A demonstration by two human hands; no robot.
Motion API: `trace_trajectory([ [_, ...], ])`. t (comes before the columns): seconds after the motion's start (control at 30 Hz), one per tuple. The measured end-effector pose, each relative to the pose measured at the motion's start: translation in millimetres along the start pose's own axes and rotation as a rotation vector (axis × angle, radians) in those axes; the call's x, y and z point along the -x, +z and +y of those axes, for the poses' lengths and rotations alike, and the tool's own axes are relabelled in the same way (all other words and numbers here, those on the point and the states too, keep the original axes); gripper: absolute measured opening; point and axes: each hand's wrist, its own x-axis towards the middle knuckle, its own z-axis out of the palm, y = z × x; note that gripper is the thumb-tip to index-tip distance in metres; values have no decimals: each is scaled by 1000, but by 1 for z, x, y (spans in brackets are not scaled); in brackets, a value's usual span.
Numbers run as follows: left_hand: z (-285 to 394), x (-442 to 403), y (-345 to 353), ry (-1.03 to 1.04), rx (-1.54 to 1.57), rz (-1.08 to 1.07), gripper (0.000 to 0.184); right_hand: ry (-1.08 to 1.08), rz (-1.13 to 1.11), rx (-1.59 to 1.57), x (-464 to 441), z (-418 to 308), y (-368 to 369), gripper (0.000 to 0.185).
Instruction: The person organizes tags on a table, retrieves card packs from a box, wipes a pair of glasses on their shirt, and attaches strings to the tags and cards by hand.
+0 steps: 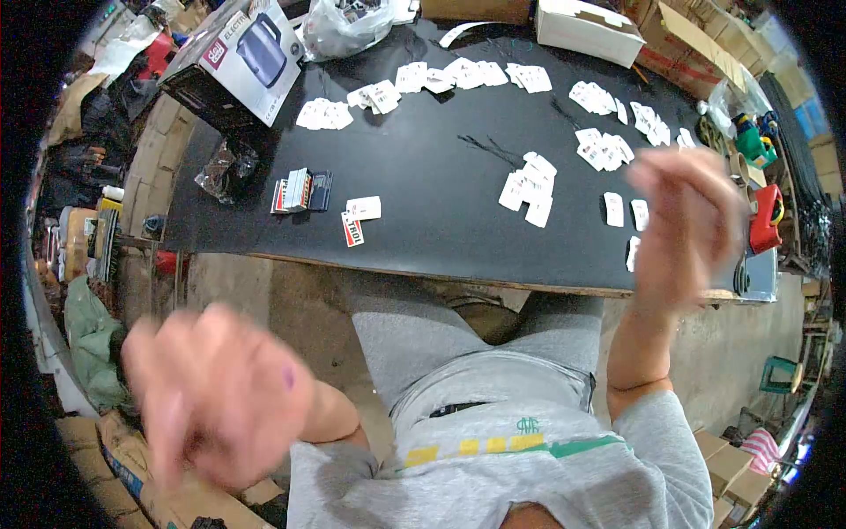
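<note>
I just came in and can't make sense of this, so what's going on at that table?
A person's bare hands are at a black table, both blurred. The right hand is above its right side; the left hand is off its near edge. Nothing clearly shows in either grip. White printed tags lie in loose clusters across the table. Toward the left are a stack of cards and, beyond, an electric kettle box.
</note>
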Motion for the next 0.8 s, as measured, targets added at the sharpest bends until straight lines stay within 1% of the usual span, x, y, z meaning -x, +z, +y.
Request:
trace_trajectory([
  [0.03,7,9,-25,-354,416,250,9,319,-27,-74,-1,16,12,11],
  [0.07,-31,5,-26,-2,-406,236,21,452,-194,19,2,35,16,14],
  [0.1,-35,9,-46,-112,-862,302,28,480,-298,136,12,58,18,14],
  [0.13,-37,12,-59,-284,-1007,328,27,500,-407,236,19,78,21,14],
  [0.17,-38,10,-74,-354,-1049,349,26,447,-421,282,23,87,28,14],
  [0.2,-35,10,-100,-404,-1178,362,30,395,-435,328,28,93,33,13],
  [0.23,-31,8,-125,-370,-1243,341,31,350,-461,370,32,100,36,11],
  [0.27,-26,4,-152,-371,-1340,342,32,356,-457,403,32,97,41,10],
  [0.3,-20,0,-175,-413,-1390,338,34,332,-472,393,35,99,45,10],
  [0.33,-16,-2,-203,-403,-1480,330,28,309,-484,391,37,100,47,10],
  [0.4,-11,-8,-240,-489,-1588,272,28,309,-499,362,42,99,52,10],
  [0.5,-14,-19,-245,-467,-1846,152,24,322,-525,384,48,94,52,11],
  [0.53,-17,-20,-244,-434,-1866,132,23,321,-527,377,51,93,52,11],
  [0.6,-19,-23,-241,-437,-1926,108,22,326,-525,340,58,92,53,14],
  [0.67,-20,-19,-245,-444,-1897,163,22,370,-569,277,65,89,66,26],
  [0.73,-25,-15,-246,-442,-1863,210,21,243,-654,208,68,83,93,35],
  [0.8,-31,-6,-245,-357,-1801,307,20,149,-734,104,68,85,131,40],
])
